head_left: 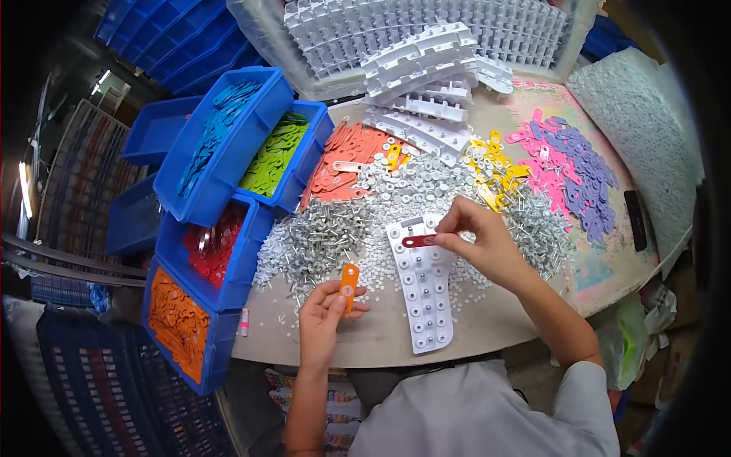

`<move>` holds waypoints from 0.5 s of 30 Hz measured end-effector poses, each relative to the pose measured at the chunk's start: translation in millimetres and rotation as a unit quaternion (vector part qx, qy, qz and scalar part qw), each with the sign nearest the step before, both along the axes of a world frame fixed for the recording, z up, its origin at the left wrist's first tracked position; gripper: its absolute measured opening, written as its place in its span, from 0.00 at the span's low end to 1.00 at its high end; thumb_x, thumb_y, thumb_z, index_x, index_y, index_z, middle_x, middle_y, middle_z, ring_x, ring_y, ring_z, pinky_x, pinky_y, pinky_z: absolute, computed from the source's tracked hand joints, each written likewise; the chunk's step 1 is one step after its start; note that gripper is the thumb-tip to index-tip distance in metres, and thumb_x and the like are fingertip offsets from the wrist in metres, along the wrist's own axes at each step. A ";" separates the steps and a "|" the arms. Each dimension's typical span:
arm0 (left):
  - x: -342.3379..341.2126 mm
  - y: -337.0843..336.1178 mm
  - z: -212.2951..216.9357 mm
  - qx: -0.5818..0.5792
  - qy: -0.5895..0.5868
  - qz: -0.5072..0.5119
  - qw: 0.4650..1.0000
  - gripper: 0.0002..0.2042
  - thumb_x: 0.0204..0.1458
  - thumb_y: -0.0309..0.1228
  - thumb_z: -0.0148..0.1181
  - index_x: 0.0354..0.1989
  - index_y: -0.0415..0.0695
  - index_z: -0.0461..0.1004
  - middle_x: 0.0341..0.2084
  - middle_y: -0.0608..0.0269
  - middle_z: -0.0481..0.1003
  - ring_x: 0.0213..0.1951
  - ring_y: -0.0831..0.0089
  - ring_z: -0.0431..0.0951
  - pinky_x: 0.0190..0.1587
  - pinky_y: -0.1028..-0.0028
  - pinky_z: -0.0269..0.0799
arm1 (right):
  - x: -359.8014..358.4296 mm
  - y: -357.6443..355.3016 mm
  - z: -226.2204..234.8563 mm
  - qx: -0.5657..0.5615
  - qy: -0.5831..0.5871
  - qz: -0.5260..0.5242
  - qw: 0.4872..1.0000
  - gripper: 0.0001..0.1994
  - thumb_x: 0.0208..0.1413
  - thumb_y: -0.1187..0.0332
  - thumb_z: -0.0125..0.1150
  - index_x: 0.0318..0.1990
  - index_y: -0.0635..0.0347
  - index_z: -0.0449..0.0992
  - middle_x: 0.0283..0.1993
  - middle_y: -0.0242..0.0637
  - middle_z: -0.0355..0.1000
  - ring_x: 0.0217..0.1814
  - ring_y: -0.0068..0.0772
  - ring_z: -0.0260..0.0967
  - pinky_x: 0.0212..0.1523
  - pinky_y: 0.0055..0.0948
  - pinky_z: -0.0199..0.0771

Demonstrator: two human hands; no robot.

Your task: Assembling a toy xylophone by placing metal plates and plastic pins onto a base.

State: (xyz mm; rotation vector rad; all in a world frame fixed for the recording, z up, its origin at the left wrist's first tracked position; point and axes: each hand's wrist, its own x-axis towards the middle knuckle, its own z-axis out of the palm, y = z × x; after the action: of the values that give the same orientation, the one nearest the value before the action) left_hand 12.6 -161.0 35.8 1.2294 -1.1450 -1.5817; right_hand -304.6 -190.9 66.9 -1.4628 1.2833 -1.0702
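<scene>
My left hand (pixel 324 316) pinches a small orange plastic strip (pixel 349 282) with rounded ends and a hole, held upright above the near part of the table. Between thumb and forefinger, my right hand (pixel 487 245) grips a dark red strip (pixel 416 241) of similar shape. It lies crosswise over the upper end of a white plastic fixture (pixel 420 305). White round caps and metal pins sit in rows along this fixture. I cannot tell whether the red strip rests on the pins. Heaps of metal rivets (pixel 324 236) and white caps (pixel 419 183) spread just beyond it.
Blue bins (pixel 175 190) at left hold blue, green, red and orange strips. Salmon strips (pixel 343 164), yellow strips (pixel 495 171), pink strips (pixel 544 156) and purple strips (pixel 586 179) lie across the table. White fixtures (pixel 422 65) are stacked behind. A black bar (pixel 634 221) lies at right.
</scene>
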 end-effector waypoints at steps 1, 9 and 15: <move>0.6 0.3 -0.3 0.000 0.000 0.000 1.000 0.15 0.70 0.31 0.55 0.58 0.35 0.71 0.49 0.43 0.82 0.42 0.63 0.87 0.43 0.72 0.82 | 4.5 -2.5 4.9 -0.030 0.066 0.002 0.997 0.08 0.58 0.73 0.70 0.35 0.61 0.74 0.33 0.32 0.74 0.41 0.26 0.75 0.49 0.33 0.74; -1.0 -11.9 4.7 0.002 -0.006 0.026 1.000 0.08 0.70 0.31 0.56 0.47 0.39 0.72 0.45 0.46 0.84 0.41 0.65 0.87 0.43 0.74 0.81 | 21.1 -17.8 -22.0 -0.108 0.223 0.020 0.969 0.06 0.56 0.69 0.70 0.36 0.54 0.77 0.36 0.30 0.76 0.47 0.35 0.68 0.57 0.38 0.58; -20.6 -37.9 6.6 -0.034 -0.046 0.006 0.998 0.08 0.70 0.32 0.57 0.45 0.40 0.73 0.39 0.51 0.85 0.43 0.72 0.85 0.47 0.74 0.77 | 21.4 -20.0 -45.2 -0.176 0.307 0.003 0.935 0.06 0.55 0.69 0.71 0.37 0.52 0.79 0.39 0.29 0.75 0.52 0.36 0.67 0.58 0.40 0.56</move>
State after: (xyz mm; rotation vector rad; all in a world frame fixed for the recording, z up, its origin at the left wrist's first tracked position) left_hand -8.0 -198.9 42.4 1.2741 -1.2368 -1.4778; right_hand -283.1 -210.9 21.6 -2.1907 1.5550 -0.8960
